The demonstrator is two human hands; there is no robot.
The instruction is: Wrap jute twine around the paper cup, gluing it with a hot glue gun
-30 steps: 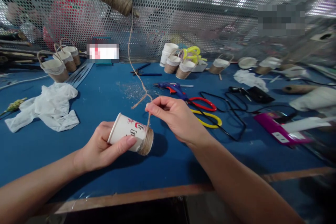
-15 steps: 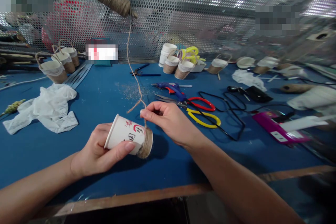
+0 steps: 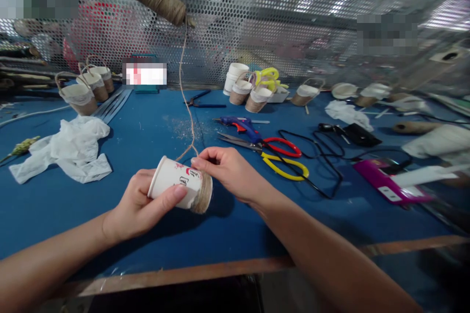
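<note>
While the left hand [image 3: 141, 205] curls thumb and fingers round the white printed paper cup [image 3: 175, 187] above the blue tabletop [image 3: 147, 132], the right hand [image 3: 229, 171] pinches brown jute twine [image 3: 204, 194] at its wound base — cup likely light, crushable; hold the wall gently.

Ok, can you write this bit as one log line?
left hand: holds white paper cup on its side | right hand: pinches brown jute twine at cup

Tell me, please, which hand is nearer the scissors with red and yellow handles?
Right. The right hand, pinching brown jute twine, sits just left of the scissors; the left hand, gripping the white paper cup, is farther left.
</note>
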